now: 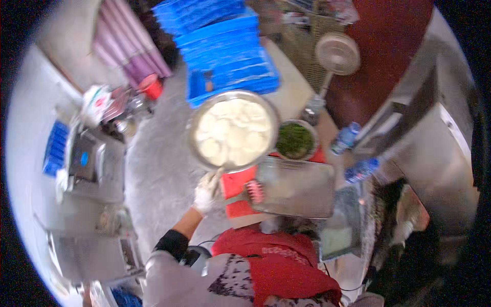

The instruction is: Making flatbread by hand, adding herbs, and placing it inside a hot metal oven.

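Note:
My left hand (206, 192), in a pale glove, has its fingers at the near rim of a large round metal bowl (193, 149). Pale, rounded dough-like pieces (234, 132) fill the bowl. My right hand is out of view. To the right of the bowl stands a smaller container (314, 132) of chopped greens (294, 140). Nearer to me lies a rectangular metal tray (299, 188), with a pink ridged object (254, 192) at its left edge. A red and pale surface (239, 182) shows between the tray and my left hand. The view is blurred.
Stacked blue plastic crates (230, 57) stand beyond the bowl. A fan (337, 53) is at the upper right, above two plastic bottles (345, 138). A glass-like bin (337, 230) sits at the right. At the left are a red bucket (151, 86) and a metal sink or appliance (86, 161).

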Available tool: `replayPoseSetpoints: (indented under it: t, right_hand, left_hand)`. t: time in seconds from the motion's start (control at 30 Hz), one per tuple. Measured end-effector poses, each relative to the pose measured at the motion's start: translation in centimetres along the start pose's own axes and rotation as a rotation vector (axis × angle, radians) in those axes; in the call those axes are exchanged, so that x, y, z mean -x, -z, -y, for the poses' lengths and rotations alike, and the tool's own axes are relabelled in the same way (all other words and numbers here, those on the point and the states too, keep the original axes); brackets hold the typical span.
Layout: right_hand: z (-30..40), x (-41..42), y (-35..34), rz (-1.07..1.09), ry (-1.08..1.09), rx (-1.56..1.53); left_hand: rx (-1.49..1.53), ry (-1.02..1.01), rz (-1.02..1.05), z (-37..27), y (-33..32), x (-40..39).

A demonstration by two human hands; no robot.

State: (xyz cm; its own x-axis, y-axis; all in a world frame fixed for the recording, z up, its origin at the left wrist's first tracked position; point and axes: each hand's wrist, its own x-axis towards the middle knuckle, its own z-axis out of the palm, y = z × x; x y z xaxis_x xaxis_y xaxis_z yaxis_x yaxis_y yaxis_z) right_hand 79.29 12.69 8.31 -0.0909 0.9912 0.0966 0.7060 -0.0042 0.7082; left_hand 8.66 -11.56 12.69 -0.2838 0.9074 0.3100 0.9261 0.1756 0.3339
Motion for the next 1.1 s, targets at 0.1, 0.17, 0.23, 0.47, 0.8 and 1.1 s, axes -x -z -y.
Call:
replayPoseSetpoints:
  t: [0.1, 0.17, 0.23, 0.47, 0.8, 1.1]
  right_hand:
    - [-2.1, -0.7, 3.0, 0.211, -0.336, -0.833]
    - [-2.5, 0.3, 3.4, 0.148, -0.353, -0.626]
    - [-2.0, 0.8, 4.4, 0.089, -0.358, -0.417]
    - [5.5, 3.8, 14.0, -0.458, -0.246, -0.721]
    - [8.4, 7.5, 21.1, -0.333, -0.065, -0.919]
    - [12.9, 5.6, 25.3, -0.176, 0.021, -1.459]
  left_hand:
    - [0.13, 0.238, -0.107, 1.2, 0.2, -1.7]
    - [0.136, 0.226, -0.215, 2.9, -0.6, -4.8]
    - [0.14, 0.225, -0.32, 5.7, -3.0, -6.9]
    - [-0.154, 0.199, 0.262, 16.3, -11.4, -12.1]
    - [1.5, 0.949, -0.134, 12.7, -7.5, -12.6]
    - [1.626, 0.593, 0.12, 5.4, -8.3, -11.2]
